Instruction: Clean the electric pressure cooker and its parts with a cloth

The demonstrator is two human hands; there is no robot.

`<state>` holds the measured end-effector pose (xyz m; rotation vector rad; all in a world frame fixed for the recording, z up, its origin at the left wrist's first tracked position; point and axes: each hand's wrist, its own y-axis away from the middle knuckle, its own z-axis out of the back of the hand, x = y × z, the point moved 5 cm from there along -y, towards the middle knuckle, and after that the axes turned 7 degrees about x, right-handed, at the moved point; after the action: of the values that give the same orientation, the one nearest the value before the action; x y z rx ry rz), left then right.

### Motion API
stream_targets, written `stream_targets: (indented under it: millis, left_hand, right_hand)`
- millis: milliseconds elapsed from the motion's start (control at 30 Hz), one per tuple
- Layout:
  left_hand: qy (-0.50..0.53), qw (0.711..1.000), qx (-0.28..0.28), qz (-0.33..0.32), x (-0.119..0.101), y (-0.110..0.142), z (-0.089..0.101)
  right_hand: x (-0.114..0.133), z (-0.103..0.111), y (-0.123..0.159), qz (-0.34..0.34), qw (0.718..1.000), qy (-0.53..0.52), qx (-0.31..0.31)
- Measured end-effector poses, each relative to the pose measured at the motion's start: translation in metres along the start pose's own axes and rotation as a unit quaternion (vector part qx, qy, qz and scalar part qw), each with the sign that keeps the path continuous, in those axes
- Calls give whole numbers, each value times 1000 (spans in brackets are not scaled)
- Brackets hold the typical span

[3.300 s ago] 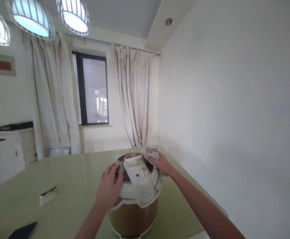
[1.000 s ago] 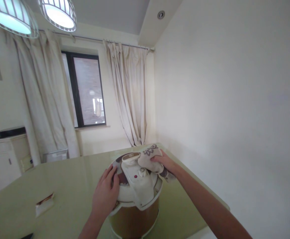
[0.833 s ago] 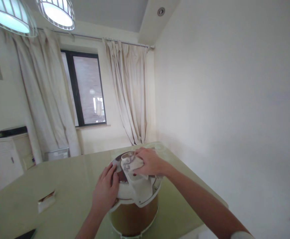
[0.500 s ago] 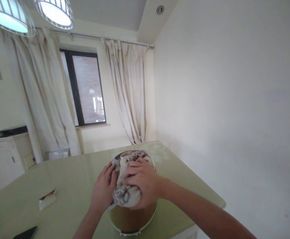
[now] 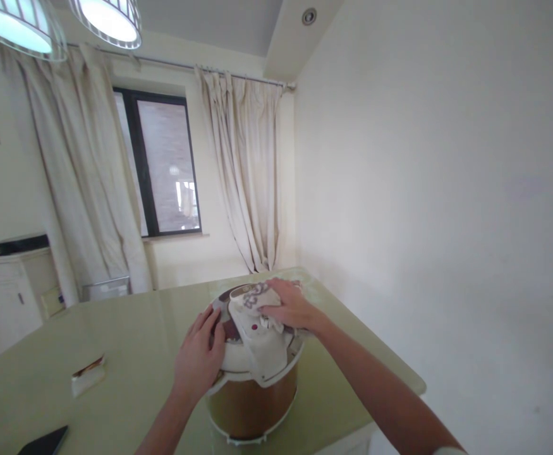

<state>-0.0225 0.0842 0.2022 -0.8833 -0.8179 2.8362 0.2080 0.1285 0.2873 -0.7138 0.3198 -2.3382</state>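
A round appliance (image 5: 255, 404), perhaps a cooker, stands upright on the table in the lower middle of the head view. Its body is gold-brown, with a white rim and a white raised strip with a small red dot across the top. My left hand (image 5: 198, 357) lies on the left side of the lid, fingers stretched out and flat. On the far right part of the top, my right hand (image 5: 292, 303) is closed over a white cloth with a grey pattern (image 5: 257, 296), pressing it against the surface. Part of the cloth is hidden under that hand.
The pale green glossy table (image 5: 153, 341) has its right edge near the white wall. To the left lie a small white and brown packet (image 5: 88, 376) and a dark flat object (image 5: 46, 440). Behind are curtains (image 5: 250, 183), a window (image 5: 169, 170) and a white cabinet (image 5: 1, 297).
My right hand has slid the cloth away from me and to the right, uncovering the near part of the white top. My left hand stays in nearly the same place on the lid.
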Motion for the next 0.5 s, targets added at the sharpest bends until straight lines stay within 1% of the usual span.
stream_targets:
  millis: [33,67,133,167,200,233,300,367,433,500]
  left_hand:
    - [4,1000,-1,-3,0,0,0]
    - [10,1000,-2,-7,1,0,1]
    - [30,999,2,-17,3,-1,1]
    - [42,999,6,-24,5,-2,0]
    - [51,998,8,-28,6,-2,0]
    - [56,998,8,-29,6,-3,0]
    - [46,999,4,-19,7,-3,0]
    - [23,1000,-2,-6,5,-2,0]
    - [5,1000,-3,0,2,-1,0]
    - [-6,1000,-2,3,-1,0,1]
  right_hand:
    - [22,-2,-5,59,996,51,35]
    - [44,-6,-7,118,986,98,62]
    - [78,-19,2,231,953,171,96]
    - [88,-25,10,272,939,188,98]
    - [93,-31,20,303,928,195,95]
    - [93,-37,31,326,921,191,89]
    - [79,-42,56,346,924,151,63]
    - [51,-39,78,325,943,71,16]
    - [15,-30,91,250,967,-18,-48]
    - [-20,-23,92,141,978,-104,-113]
